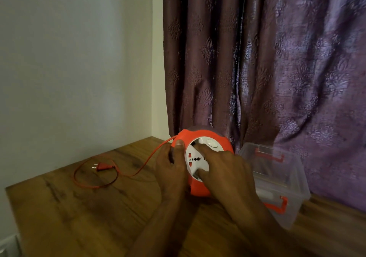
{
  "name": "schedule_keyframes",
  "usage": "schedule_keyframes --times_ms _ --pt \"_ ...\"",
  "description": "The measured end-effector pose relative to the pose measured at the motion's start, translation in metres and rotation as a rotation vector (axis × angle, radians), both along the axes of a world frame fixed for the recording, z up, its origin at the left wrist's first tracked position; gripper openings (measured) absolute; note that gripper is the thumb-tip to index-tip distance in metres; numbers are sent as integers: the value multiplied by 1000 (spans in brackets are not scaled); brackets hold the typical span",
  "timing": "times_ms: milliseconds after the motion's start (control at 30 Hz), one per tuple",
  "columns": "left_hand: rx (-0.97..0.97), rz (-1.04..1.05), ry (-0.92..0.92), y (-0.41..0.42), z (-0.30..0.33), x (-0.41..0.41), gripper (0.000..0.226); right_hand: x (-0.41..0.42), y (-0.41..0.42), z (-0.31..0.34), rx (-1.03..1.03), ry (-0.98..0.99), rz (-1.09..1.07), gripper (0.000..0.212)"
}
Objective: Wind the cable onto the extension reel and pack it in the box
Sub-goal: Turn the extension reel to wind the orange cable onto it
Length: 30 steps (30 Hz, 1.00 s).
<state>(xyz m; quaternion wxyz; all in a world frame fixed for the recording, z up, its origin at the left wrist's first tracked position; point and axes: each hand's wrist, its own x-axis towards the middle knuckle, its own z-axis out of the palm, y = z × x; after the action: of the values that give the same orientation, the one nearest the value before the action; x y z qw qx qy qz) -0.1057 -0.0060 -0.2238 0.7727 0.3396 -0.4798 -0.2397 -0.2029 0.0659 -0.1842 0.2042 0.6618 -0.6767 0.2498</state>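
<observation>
Head view: left hand (170,169) grips reel (195,158) rim; right hand (227,169) fingers (201,148) spread in hub recesses; slack cable (94,187) trails leftward.

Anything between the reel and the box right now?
Nothing visible. The box stands just right of the reel, and no lid shows on it. The cable trails left across the table, unwound.

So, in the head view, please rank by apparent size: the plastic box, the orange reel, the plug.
1. plastic box, slightly largest
2. orange reel, partly covered, so nearly a tie
3. plug, clearly smallest
</observation>
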Motion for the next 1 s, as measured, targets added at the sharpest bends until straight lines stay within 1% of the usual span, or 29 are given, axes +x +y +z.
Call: schedule_keyframes --times_ms 33,100,200,300,367,433,467,500,600,633,667,700,767,833,900,933,1000 --pt "-6 3 -3 0 0 0 38 2 -1 -1 -33 -22 -22 68" --pt "-28 11 -16 -1 -1 0 43 5 -1 -2 -63 -80 -71 68" --pt "-19 14 -32 -1 -2 -1 46 5 -2 -1 -29 -194 -110 73" --pt "12 0 -31 -2 -3 -2 52 2 -2 2 9 -282 -110 70" --pt "42 -2 -17 -4 -4 0 52 -1 -2 5 101 -345 -38 66" --pt "73 8 12 -7 -5 3 43 -5 0 11 198 -476 86 62" --pt "89 8 31 -8 -5 4 38 -6 2 15 211 -507 126 59" --pt "106 6 44 -9 -5 5 35 -7 5 18 192 -484 137 54" --pt "130 -7 66 -8 -4 5 31 -11 10 26 -25 -255 120 38" --pt "131 -17 72 -8 -3 5 31 -12 12 29 -67 -198 156 34" --pt "130 -27 78 -7 -3 5 33 -12 13 30 -66 -148 203 33" --pt "123 -35 82 -6 -2 5 36 -12 13 30 -27 -101 245 36" --pt "96 -48 77 -5 -3 3 43 -12 13 27 117 -23 279 49" --pt "82 -61 73 -4 -2 3 43 -14 13 25 228 9 292 59" --pt "84 -78 84 -4 -1 5 35 -16 14 27 299 73 288 67" --pt "81 -84 85 -3 0 6 34 -17 15 28 319 105 284 71" --pt "76 -92 76 -3 1 6 40 -18 17 30 349 129 271 77"
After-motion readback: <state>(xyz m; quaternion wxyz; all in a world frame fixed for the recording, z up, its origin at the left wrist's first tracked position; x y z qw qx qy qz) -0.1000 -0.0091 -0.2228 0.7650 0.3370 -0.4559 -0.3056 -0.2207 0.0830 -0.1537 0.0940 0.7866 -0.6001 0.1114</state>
